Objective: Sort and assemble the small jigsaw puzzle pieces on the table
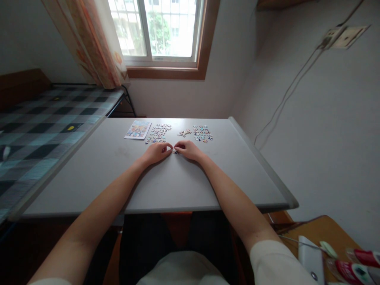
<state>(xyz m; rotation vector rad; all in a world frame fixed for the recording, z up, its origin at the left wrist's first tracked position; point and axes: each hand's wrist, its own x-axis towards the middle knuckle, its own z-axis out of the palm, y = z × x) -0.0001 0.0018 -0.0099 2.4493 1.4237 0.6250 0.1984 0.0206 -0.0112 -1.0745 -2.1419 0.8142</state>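
Left hand [158,152], right hand [188,150] curled together at small puzzle pieces [175,151] | grip: I couldn't tell | beyond lay 3 piece clusters [184,133], picture sheet [138,130], on tabletop [175,186]

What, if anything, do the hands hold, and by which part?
Can't tell: left hand and right hand are at puzzle pieces too small to show any hold.

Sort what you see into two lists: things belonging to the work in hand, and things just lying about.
Work in hand: puzzle pieces; tabletop beneath them; probably the printed picture.

Lying about: red-labelled containers; white object; pale green object; checked bedding.
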